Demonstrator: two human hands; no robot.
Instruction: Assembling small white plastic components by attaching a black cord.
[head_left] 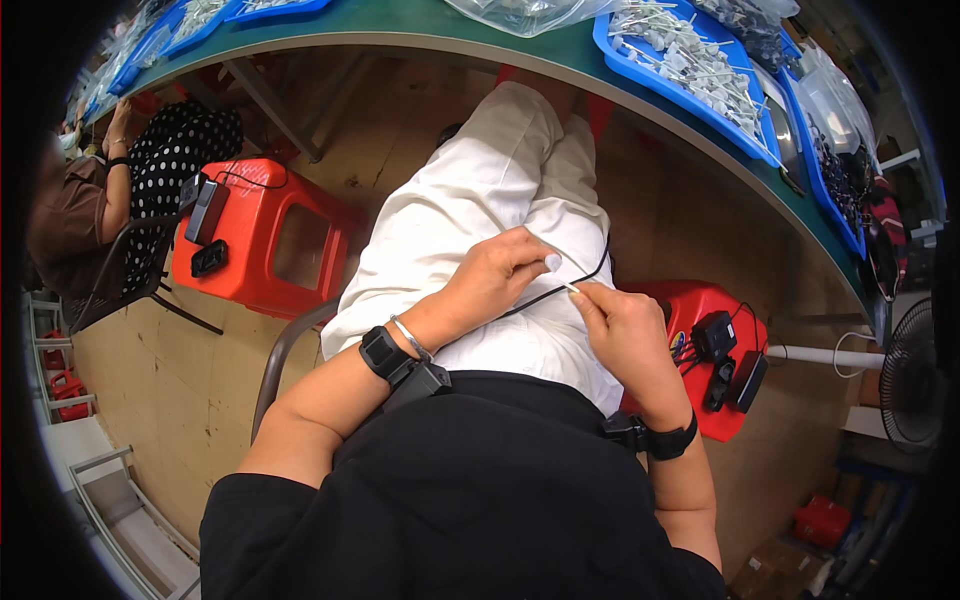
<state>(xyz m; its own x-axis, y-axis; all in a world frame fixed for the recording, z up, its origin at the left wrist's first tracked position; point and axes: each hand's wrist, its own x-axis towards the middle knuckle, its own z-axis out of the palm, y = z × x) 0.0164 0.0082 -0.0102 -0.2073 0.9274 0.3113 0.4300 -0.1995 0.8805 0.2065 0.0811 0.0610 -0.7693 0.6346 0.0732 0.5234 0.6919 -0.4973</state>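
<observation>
Over my lap, my left hand [492,272] is closed, with a small white round-ended piece [552,262] pinched between thumb and fingers. Close by on its right, my right hand [628,328] pinches a thin white stick [572,287] by its end. The tips of both hands almost meet; whether the stick and the round piece are joined I cannot tell. A black cord [550,294] runs across my white trousers [455,210] beneath the hands.
Blue trays [690,92] of white-stemmed grey parts stand on the green table [400,18] ahead. Red stools with black devices flank me, left [255,240] and right [690,300]. A person [85,205] sits at far left; a fan [910,370] stands at right.
</observation>
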